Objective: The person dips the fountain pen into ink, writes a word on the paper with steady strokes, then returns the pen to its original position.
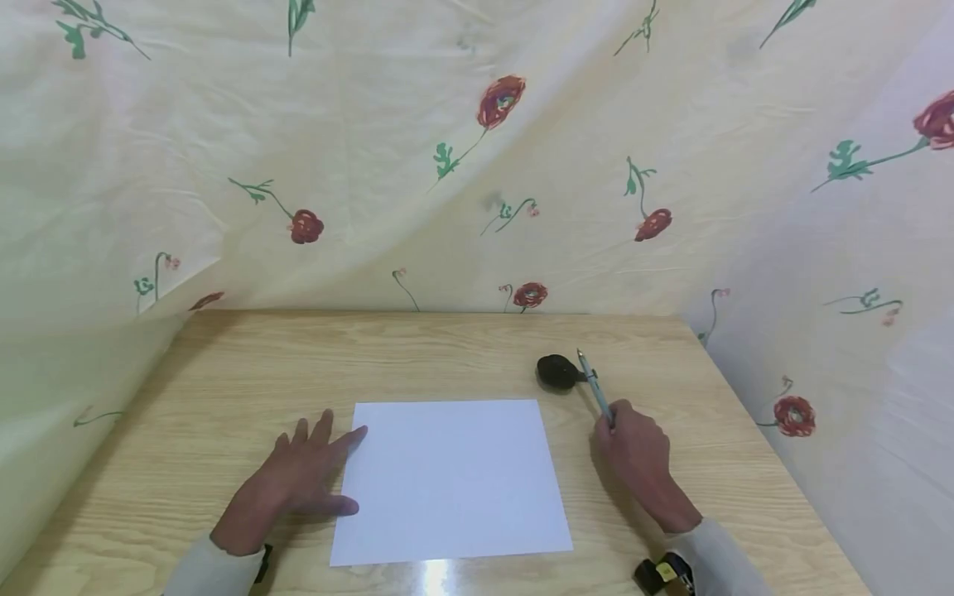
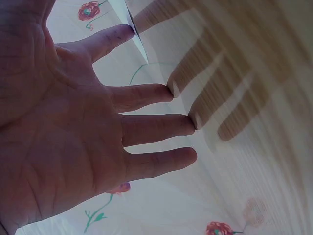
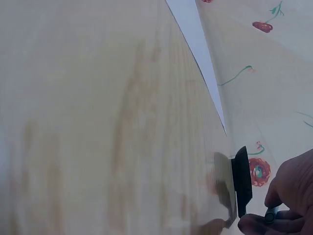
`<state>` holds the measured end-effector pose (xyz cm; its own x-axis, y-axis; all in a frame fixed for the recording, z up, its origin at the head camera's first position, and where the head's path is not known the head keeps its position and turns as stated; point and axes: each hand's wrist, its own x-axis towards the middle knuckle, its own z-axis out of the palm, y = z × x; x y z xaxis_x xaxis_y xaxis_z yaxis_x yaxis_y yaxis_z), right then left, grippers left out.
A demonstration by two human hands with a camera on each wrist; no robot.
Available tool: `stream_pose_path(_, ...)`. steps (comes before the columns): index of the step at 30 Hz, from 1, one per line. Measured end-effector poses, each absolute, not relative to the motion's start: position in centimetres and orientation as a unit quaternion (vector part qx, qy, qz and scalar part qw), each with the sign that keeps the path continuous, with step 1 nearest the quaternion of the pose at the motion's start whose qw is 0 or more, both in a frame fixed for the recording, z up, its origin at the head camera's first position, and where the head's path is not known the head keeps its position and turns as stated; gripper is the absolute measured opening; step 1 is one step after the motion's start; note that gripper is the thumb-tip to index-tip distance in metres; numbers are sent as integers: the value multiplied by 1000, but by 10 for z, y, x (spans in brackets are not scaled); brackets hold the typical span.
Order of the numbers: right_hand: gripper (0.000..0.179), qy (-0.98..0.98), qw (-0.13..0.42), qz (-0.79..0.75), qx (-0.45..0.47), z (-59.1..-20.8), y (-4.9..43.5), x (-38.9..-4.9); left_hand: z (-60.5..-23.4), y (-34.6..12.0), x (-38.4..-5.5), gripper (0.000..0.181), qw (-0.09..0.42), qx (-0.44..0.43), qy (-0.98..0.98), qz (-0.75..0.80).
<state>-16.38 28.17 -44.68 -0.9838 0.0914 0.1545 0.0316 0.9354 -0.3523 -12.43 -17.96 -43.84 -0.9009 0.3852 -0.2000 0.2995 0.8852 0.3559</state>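
A blank white sheet of paper [image 1: 450, 480] lies on the wooden table. My left hand [image 1: 301, 476] is spread at its left side, thumb and index finger over the paper's left edge. The left wrist view shows this hand [image 2: 98, 107] palm on, its fingers straight and apart, the index fingertip at the sheet's edge [image 2: 137, 36]. To the right of the paper, my right hand [image 1: 636, 443] grips a slim grey-blue pen [image 1: 595, 385], which points away from me. Just left of the pen is a black rounded object [image 1: 557, 372] with a narrow stem, overlapped by the pen.
Floral cloth [image 1: 387, 165] hangs behind the table [image 1: 358, 352] and along both sides. A black and yellow band [image 1: 663, 571] is at the right wrist, by the light sleeve. Light glares off the tabletop below the paper.
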Motion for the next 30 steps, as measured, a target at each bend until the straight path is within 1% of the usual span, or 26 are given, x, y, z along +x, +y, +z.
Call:
stream_pose_path(5, 28, -971, 123, 206, -11, -449, 283, -165, -439, -179, -124, 105, 132, 178, 962, 158)
stream_pose_path(10, 37, -960, 180, 213, 20, -452, 290, -169, -439, -179, -124, 105, 131, 182, 962, 159)
stream_pose_path(14, 34, -945, 241, 216, 42, -452, 292, -171, -439, -179, -124, 105, 133, 181, 962, 157)
stream_pose_path(19, 25, -911, 336, 231, 63, -454, 293, -174, -440, -179, -125, 105, 136, 178, 963, 152)
stream_pose_path(23, 25, -877, 398, 259, 71, -455, 294, -176, -440, -179, -124, 105, 138, 176, 962, 156)
stream_pose_path(26, 26, -855, 423, 291, 73, -454, 292, -176, -440, -179, -124, 106, 140, 175, 961, 161)
stream_pose_path(30, 25, -836, 442, 319, 60, -451, 289, -176, -441, -179, -124, 105, 143, 170, 961, 165)
